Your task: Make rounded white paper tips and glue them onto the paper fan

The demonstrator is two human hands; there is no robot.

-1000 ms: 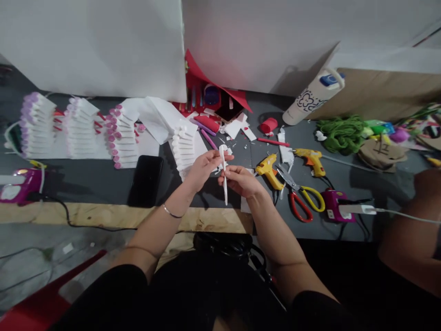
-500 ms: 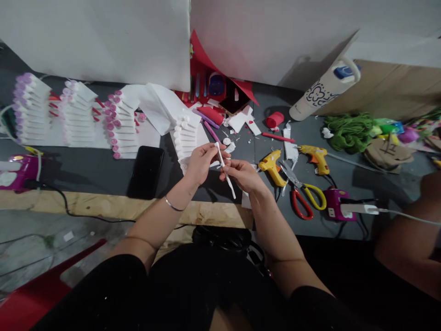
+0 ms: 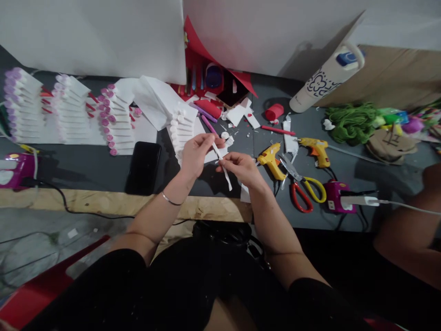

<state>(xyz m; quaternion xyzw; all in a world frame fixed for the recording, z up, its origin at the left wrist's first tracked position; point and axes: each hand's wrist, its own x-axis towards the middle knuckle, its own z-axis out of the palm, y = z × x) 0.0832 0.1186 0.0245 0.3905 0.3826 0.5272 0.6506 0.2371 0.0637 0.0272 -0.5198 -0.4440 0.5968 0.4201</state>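
Note:
A thin white strip (image 3: 226, 176), perhaps paper or foam, runs slantwise between my two hands above the front of the table. My left hand (image 3: 197, 155) pinches its upper end between thumb and fingers. Lower down, my right hand (image 3: 240, 168) grips the strip near its middle, and the loose end hangs toward me. Just behind my left hand lies a row of small white rolled pieces with stems (image 3: 182, 128) on a paper sheet. A small white roll (image 3: 225, 135) rests among scraps beyond my fingers.
Yellow glue guns (image 3: 272, 160), scissors with red and yellow handles (image 3: 300, 186) and a purple power socket (image 3: 339, 196) are at right. A phone (image 3: 143, 168) and rows of pink-tipped pieces (image 3: 109, 120) lie left. A white bottle (image 3: 319, 82) stands behind. Another person's arm (image 3: 408, 234) is far right.
The view has shifted slightly. My hands still hold the strip, whose hanging end has swung a little and looks wider and flatter.

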